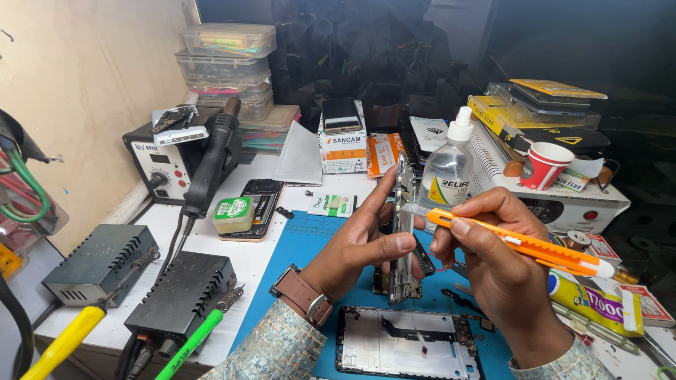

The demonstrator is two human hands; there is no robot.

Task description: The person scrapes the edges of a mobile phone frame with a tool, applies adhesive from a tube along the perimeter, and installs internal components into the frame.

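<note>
My left hand point(362, 246) holds a phone frame point(403, 232) upright on its edge over the blue work mat point(310, 243). A brown watch strap sits on that wrist. My right hand point(493, 260) grips an orange and white utility knife point(535, 248), with its tip touching the frame's upper right edge. An opened phone body point(407, 345) with a white inner plate lies flat on the mat just below both hands.
A clear liquid bottle point(447, 169) stands behind the frame. A hot-air station point(165, 158) with its black handle point(211, 162), two black boxes point(98, 262) and soldering irons point(197, 334) are on the left. A red paper cup point(546, 165), boxes and a glue tube point(595, 299) are on the right.
</note>
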